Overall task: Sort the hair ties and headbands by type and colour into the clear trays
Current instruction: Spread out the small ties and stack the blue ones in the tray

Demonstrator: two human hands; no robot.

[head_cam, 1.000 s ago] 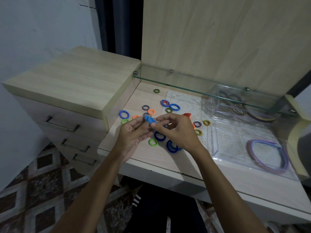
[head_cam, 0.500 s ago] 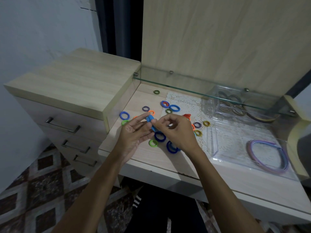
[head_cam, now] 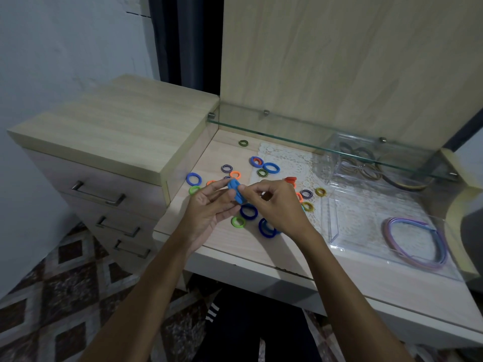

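Observation:
A light blue hair tie (head_cam: 236, 192) is held above the desk between both hands. My right hand (head_cam: 277, 209) pinches it with thumb and forefinger. My left hand (head_cam: 209, 209) lies palm up under it, fingers nearly straight and touching its left side. Several loose hair ties lie around: blue (head_cam: 193, 179), dark blue (head_cam: 248, 211), green (head_cam: 238, 222), orange (head_cam: 235, 175), striped (head_cam: 226, 168). A clear tray (head_cam: 332, 223) at the right holds purple and blue headbands (head_cam: 415, 240). A second clear tray (head_cam: 339, 163) behind it holds dark headbands.
A glass shelf (head_cam: 300, 129) hangs over the back of the desk. A raised drawer unit (head_cam: 117, 129) stands at the left. A white lace mat (head_cam: 287, 159) lies under the trays. The desk's front edge (head_cam: 261, 265) runs below my wrists.
Both hands have risen slightly with the light blue tie. The tie has turned from lying flat to standing more on edge between the fingers.

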